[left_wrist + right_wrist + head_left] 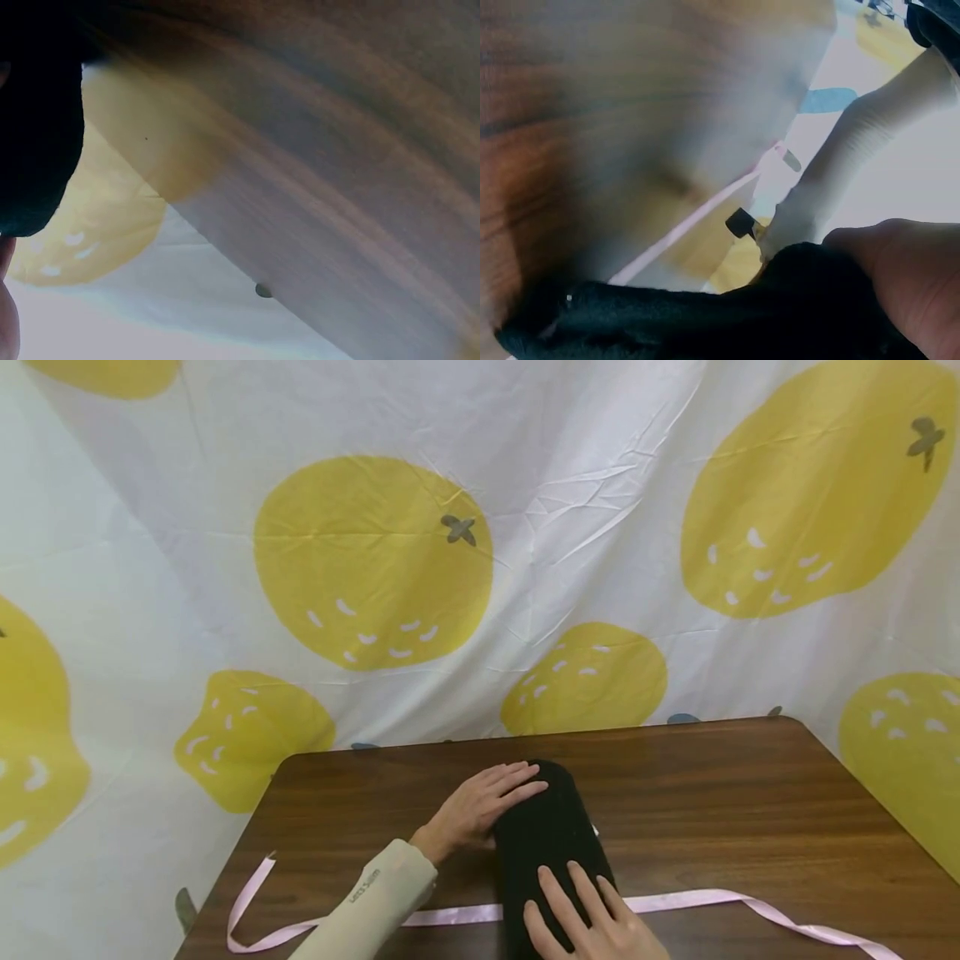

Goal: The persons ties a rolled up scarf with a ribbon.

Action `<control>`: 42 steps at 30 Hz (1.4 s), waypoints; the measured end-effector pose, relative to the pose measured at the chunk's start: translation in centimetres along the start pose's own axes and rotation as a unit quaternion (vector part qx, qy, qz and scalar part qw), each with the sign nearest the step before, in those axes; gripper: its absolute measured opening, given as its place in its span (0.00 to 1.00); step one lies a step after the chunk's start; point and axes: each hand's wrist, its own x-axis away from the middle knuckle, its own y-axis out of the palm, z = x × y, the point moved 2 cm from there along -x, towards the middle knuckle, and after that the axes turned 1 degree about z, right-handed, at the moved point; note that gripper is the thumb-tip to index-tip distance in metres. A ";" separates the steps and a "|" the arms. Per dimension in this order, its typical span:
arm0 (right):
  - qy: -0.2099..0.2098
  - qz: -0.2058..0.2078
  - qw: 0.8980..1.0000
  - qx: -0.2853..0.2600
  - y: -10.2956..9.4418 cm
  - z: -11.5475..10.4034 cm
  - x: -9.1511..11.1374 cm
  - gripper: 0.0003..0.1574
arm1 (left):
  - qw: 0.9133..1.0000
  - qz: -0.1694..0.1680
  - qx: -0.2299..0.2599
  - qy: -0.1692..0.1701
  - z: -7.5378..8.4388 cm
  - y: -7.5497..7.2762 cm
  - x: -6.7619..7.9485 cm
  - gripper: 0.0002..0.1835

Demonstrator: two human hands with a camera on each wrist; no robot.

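A long black cloth bundle with a rounded far end lies across a pink satin ribbon on the table. My left hand rests on its far left edge, fingers stretched over the top; the thumb is mostly hidden. On the near part, my right hand lies with spread, fairly straight fingers touching the cloth. The left wrist view shows the bundle's rounded end at the left. Its fuzzy dark surface fills the bottom of the right wrist view, beside part of my right hand.
The brown wood-grain table has rounded far corners. Behind it hangs a white curtain printed with yellow lemons. The ribbon's left end curls up toward the table's left edge; its right part runs twisted toward the near right.
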 end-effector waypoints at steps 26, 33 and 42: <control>-0.003 -0.151 0.988 -0.045 2.3 -2.4 1.4 0.28 | 0.991 -0.129 0.014 -0.038 1.0 0.5 1.1 0.60; -0.038 -0.176 0.983 -0.039 3.2 -2.9 2.1 0.29 | 0.982 -0.175 0.036 -0.062 2.1 0.2 1.2 0.62; -0.066 0.024 0.997 -0.025 5.2 -2.3 2.9 0.26 | 0.981 -0.179 0.035 -0.069 2.7 -0.1 1.1 0.65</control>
